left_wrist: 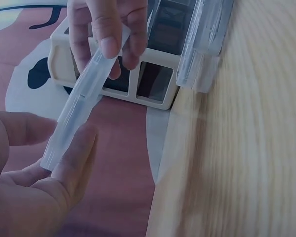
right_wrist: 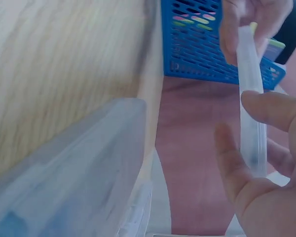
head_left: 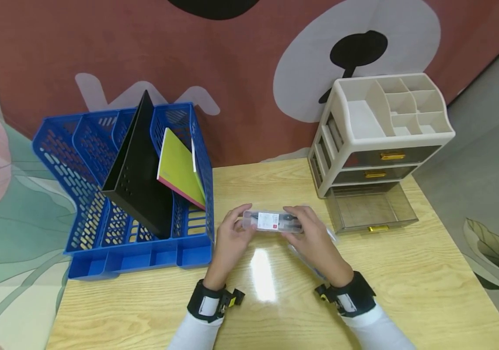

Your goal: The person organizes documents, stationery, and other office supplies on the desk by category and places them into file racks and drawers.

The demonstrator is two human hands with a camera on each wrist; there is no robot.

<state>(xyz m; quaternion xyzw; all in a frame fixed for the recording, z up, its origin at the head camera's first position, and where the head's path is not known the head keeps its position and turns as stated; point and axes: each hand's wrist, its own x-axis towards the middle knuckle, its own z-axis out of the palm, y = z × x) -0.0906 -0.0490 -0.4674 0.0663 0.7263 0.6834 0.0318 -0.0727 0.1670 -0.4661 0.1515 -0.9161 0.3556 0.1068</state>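
A slim clear plastic case [head_left: 268,221] with a white label and dark contents is held level over the table between both hands. My left hand [head_left: 235,238] grips its left end, thumb on the near side. At the opposite end my right hand [head_left: 312,238] pinches it between thumb and fingers. The left wrist view shows the case [left_wrist: 81,101] edge-on, its lid side frosted. Under my right forearm lies another clear plastic container [right_wrist: 89,163], partly hidden by the arm in the head view.
To the left stands a blue plastic file rack [head_left: 140,257] holding a black folder [head_left: 144,180] and a yellow-green notebook [head_left: 180,167]. A cream desktop organizer [head_left: 341,150] stands at the back right, its bottom clear drawer [head_left: 371,209] pulled out. A patterned cloth [head_left: 240,97] hangs behind.
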